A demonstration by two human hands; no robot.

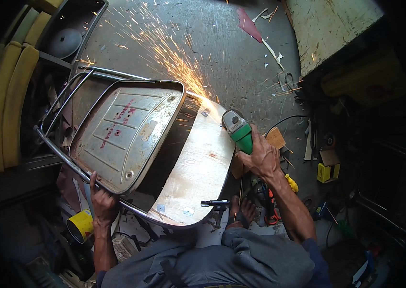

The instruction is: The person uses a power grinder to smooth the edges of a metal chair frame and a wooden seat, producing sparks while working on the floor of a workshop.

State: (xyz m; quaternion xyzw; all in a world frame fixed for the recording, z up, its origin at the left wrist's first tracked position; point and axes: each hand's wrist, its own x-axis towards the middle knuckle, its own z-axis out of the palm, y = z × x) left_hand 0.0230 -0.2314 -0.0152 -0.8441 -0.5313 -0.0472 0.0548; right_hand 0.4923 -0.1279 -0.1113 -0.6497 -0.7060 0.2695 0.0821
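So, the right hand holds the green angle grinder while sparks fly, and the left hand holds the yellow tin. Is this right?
Not quite: in the head view, the left hand holds the metal frame, not the yellow tin. The right hand does hold the green angle grinder while sparks fly.

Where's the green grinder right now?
In the head view, the green grinder is just right of centre, in the right hand, by the upper right edge of the pale board.

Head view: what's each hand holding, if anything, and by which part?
The right hand grips the grinder by its green body, behind the metal head. The left hand holds the frame by its lower-left tube.
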